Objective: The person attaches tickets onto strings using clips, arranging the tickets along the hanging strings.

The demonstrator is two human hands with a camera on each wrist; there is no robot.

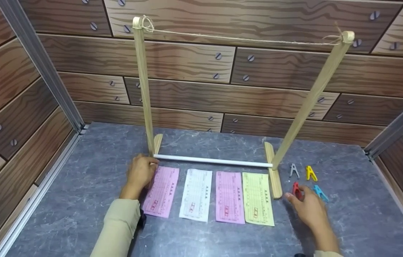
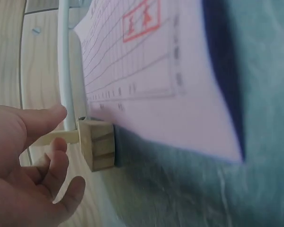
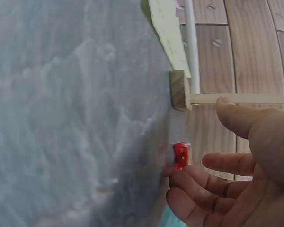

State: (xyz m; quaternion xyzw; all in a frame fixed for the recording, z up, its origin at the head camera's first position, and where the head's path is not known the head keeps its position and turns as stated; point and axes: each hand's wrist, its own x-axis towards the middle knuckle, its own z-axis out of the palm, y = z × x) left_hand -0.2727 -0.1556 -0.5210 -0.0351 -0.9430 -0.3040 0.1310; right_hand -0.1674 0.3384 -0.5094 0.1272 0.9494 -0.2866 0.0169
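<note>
My left hand (image 1: 140, 174) is by the foot of the left wooden post (image 1: 144, 89), over the upper left edge of a pink printed slip (image 1: 164, 191). In the left wrist view its fingers are loosely bent with nothing between them. A white slip (image 1: 196, 194), a second pink slip (image 1: 229, 198) and a yellow slip (image 1: 258, 200) lie in a row to the right. My right hand (image 1: 310, 207) reaches around a red clothespin (image 1: 296, 190), thumb and fingers apart. In the right wrist view the red clothespin (image 3: 181, 156) shows just past the fingertips.
Twine (image 1: 223, 37) runs between the tops of the left post and the right post (image 1: 312, 100). A white rod (image 1: 212, 160) joins them low down. Grey (image 1: 294, 171), yellow (image 1: 311, 174) and blue (image 1: 320, 193) clothespins lie right of the stand. Wood-patterned panels (image 1: 187, 92) surround the grey table (image 1: 62, 200).
</note>
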